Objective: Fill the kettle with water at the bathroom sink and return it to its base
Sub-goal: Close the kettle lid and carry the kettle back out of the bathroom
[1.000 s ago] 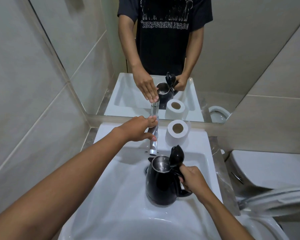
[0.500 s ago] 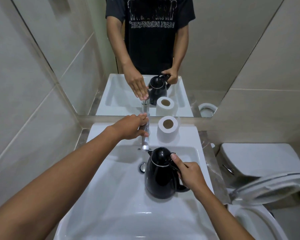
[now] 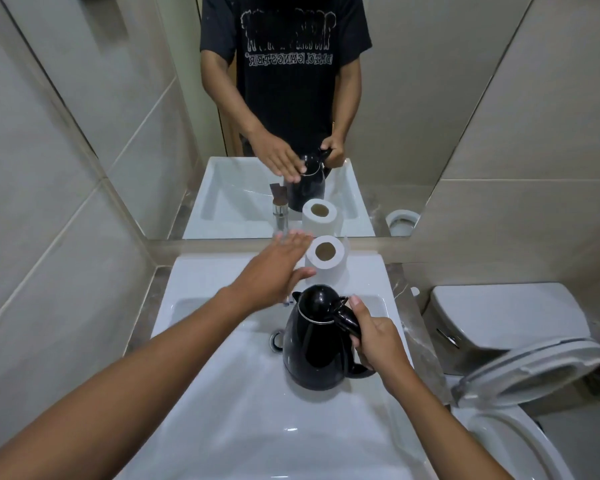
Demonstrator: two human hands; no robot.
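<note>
Now that the lid is down on the kettle (image 3: pixel 317 344), where it stood open a second ago, I judge the filling is done and carrying it to its base comes next. The kettle stands in the sink (image 3: pixel 222 393), near the drain. My right hand (image 3: pixel 378 344) grips its handle. My left hand (image 3: pixel 274 271), fingers spread and empty, hovers just behind the kettle.

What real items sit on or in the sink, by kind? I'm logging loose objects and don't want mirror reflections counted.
Black electric kettle, lid closed, in the basin: 1
Toilet paper roll, on the back ledge of the sink: 1
Total: 2
</note>
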